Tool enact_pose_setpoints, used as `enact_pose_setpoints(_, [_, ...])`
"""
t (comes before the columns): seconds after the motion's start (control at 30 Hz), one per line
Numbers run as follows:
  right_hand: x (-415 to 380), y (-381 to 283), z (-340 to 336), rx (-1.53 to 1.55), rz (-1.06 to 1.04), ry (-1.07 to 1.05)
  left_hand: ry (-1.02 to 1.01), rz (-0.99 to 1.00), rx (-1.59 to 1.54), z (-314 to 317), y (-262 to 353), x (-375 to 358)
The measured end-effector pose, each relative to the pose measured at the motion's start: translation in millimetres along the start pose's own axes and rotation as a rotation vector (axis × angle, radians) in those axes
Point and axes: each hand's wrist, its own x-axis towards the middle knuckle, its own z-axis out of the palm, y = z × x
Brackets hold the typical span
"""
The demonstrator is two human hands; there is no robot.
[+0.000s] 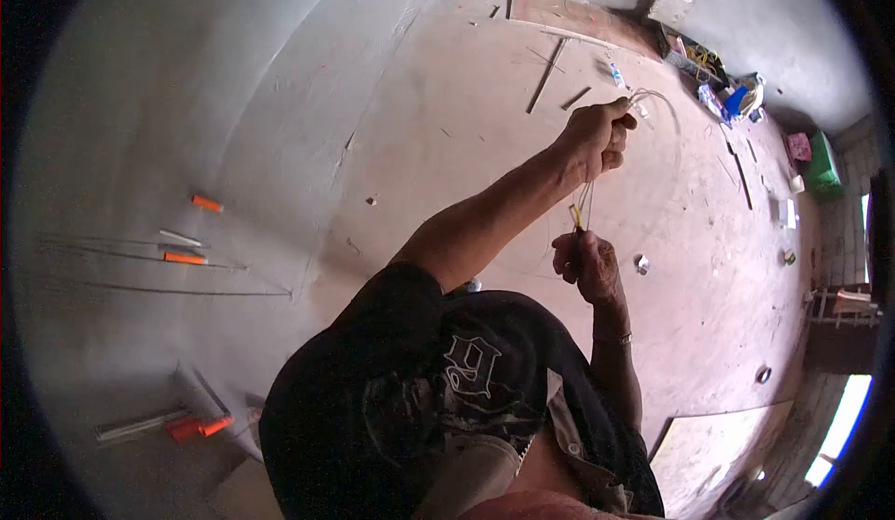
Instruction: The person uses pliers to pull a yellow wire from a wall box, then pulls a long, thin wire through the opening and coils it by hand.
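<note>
Head view: looks down over the person's black shirt onto a dusty reddish floor, with a grey plastered wall on the left.
Left hand: left hand is raised at arm's length and closed in a fist around the upper end of a bunch of thin wires.
Right hand: right hand sits lower and closer to the body, fingers curled shut on the lower end of the same wires. A small yellow tip shows just above the fist; I cannot tell whether it is a tool or wire sheathing.
Wires: they run nearly straight between the two fists, held in the air well above the floor. A pale loop curls out past the left hand.
Step in hand: by the look of it, the strands are being held taut between the fists, to be sorted or worked at the lower end.
Next move calls for: I judge a firm upper grip, so the strands stay taut, and fine finger work at the lower fist, where they sit close together.
Wall: orange-capped tubes lie in chases cut into the plaster.
Floor clutter: a plank and a pile of packets lie well apart from the hands.
</note>
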Motion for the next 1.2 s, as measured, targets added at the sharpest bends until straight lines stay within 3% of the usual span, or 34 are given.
enact_pose_setpoints(0.1, [-1, 34, -11, 0.098, -0.041, 0.112, -0.010, -0.045, -0.172, -14, -15, 13])
enact_pose_setpoints(0.2, [-7, 27, -53, 0.207, -0.120, 0.138, -0.011, -0.067, -0.338, 12, -45, 70])
enact_pose_setpoints(0.27, [-25, 1, -73, 0.318, -0.100, 0.281, -0.233, -0.123, -0.317, 37, -67, 95])
enact_pose_setpoints(0.3, [-29, -11, -85, 0.173, -0.160, 0.284, -0.223, -0.131, -0.315, 53, -69, 84])
enact_pose_setpoints(0.37, [-31, -18, -118, 0.408, -0.118, 0.305, -0.285, -0.064, 0.037, 84, -75, 67])
enact_pose_setpoints(0.43, [-26, -43, -154, 0.760, -0.198, 0.226, -0.444, -0.081, 0.419, 73, -113, 83])
enact_pose_setpoints(0.5, [-21, -82, -172, 0.766, -0.301, 0.445, -0.658, 0.019, 0.885, 54, -149, 73])
enact_pose_setpoints(0.53, [-19, -90, -187, 0.769, -0.315, 0.464, -0.762, -0.105, 0.966, 61, -154, 62])
enact_pose_setpoints(0.57, [-18, -97, -204, 0.816, -0.320, 0.309, -0.820, 0.284, 1.151, 67, -162, 51])
enact_pose_setpoints(0.6, [-15, -102, -217, 0.855, -0.322, 0.153, -0.727, 0.234, 1.174, 77, -160, 51])
enact_pose_setpoints(0.63, [-10, -106, -223, 0.862, -0.342, 0.186, -0.631, 0.186, 1.190, 86, -159, 55])
enact_pose_setpoints(0.73, [7, -109, -243, 0.862, -0.384, 0.190, -0.652, 0.052, 1.180, 84, -156, 84])
enact_pose_setpoints(0.87, [33, -118, -276, 0.872, -0.390, 0.252, -0.740, 0.167, 0.907, 87, -161, 132])
enact_pose_setpoints(0.93, [55, -129, -300, 0.856, -0.380, 0.313, -0.778, -0.048, 0.701, 95, -150, 160])
enact_pose_setpoints(1.0, [78, -140, -325, 0.921, -0.420, 0.233, -0.788, -0.056, 0.689, 97, -137, 196])
enact_pose_setpoints(1.03, [91, -148, -335, 0.915, -0.438, 0.313, -0.783, -0.069, 0.697, 97, -130, 214])
enact_pose_setpoints(1.1, [118, -155, -361, 0.935, -0.492, 0.220, -0.779, -0.084, 0.705, 101, -106, 243])
enact_pose_setpoints(1.2, [146, -166, -387, 0.941, -0.520, 0.246, -0.787, -0.175, 0.665, 111, -91, 282])
